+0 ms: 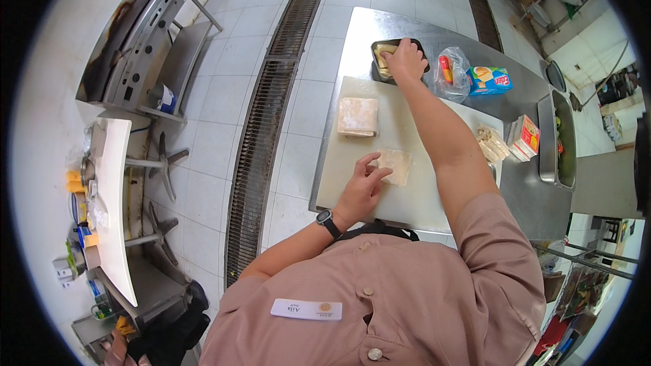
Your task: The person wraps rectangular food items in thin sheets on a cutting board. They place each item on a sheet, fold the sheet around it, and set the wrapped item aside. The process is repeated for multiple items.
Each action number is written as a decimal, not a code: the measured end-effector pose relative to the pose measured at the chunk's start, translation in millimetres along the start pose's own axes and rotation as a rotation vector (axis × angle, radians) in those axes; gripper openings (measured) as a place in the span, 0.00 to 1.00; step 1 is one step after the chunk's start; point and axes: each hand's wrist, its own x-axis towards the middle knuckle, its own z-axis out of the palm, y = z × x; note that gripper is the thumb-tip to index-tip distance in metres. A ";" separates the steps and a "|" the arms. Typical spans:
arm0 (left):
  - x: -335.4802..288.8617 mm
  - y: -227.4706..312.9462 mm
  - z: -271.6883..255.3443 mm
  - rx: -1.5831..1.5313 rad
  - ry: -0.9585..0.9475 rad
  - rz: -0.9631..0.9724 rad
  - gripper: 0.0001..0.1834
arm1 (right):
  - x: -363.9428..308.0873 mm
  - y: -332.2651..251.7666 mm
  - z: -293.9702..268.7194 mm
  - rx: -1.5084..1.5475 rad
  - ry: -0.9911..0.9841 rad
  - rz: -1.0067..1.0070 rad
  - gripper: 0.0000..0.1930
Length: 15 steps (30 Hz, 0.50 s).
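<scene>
A thin, pale square wrapper sheet (400, 168) lies on the white cutting board (340, 186). At its left edge is my left hand (363, 193), fingers apart, the fingertips on or just above the sheet. Farther back on the board sits a thick stack of similar square wrappers (357, 116). My right hand (407, 62) reaches over a black tray (375, 68) beyond the board's far edge. Its fingers curl down among pale yellow pieces (386, 51) in the tray; whatever is between the fingertips is hidden.
Beside the tray lie a clear plastic bag (450, 74) with a red-and-yellow item and a blue box (489, 81). To the right are more pale, folded pieces (491, 144), a red-and-white box (523, 138) and a deep steel pan (557, 139). A griddle (139, 44) stands far left.
</scene>
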 end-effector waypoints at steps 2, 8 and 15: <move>0.1 0.4 -0.4 -0.002 0.006 0.008 0.23 | -0.4 0.3 -0.6 -0.024 -0.007 -0.028 0.32; -0.5 0.5 -0.2 -0.003 0.003 0.004 0.23 | -1.3 7.0 5.7 -0.135 0.095 -0.266 0.26; -10.2 3.3 1.1 -0.019 -0.004 -0.017 0.22 | -7.5 12.2 10.9 -0.146 0.071 -0.262 0.20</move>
